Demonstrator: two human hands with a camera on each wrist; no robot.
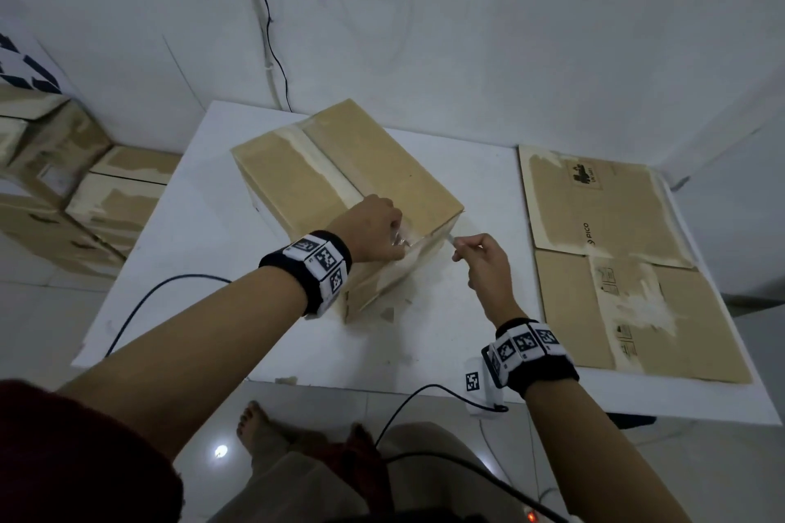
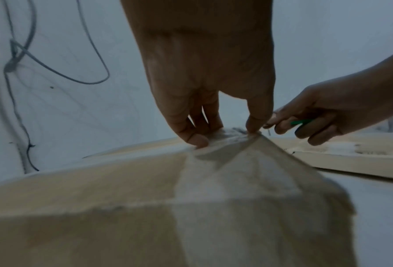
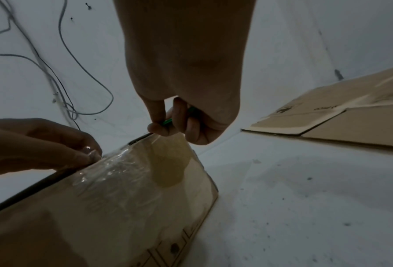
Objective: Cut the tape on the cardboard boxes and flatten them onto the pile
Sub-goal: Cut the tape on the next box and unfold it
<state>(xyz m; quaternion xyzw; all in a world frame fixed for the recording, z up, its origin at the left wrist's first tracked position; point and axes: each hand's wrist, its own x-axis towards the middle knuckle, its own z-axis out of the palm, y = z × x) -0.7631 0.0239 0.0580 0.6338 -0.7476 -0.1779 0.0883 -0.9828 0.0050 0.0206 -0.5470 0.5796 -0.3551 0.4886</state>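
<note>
Only my wrist views show the green handle of the cutter (image 3: pixel 167 121) that my right hand (image 1: pixel 484 263) curls around; from the head view it is a pale sliver. My left hand (image 1: pixel 374 231) pinches crumpled clear tape (image 3: pixel 113 162) at the near top edge of the one closed cardboard box (image 1: pixel 340 178) mid-bench (image 1: pixel 204 234). One pile of flattened cardboard (image 1: pixel 616 259) lies right of it. The blade tip is hard to make out. More boxes (image 1: pixel 63 191), partly cut off, stand left.

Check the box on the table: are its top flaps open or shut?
Shut. The box has its top flaps lying flat, meeting along the taped seam; near the left hand the tape is crumpled.
</note>
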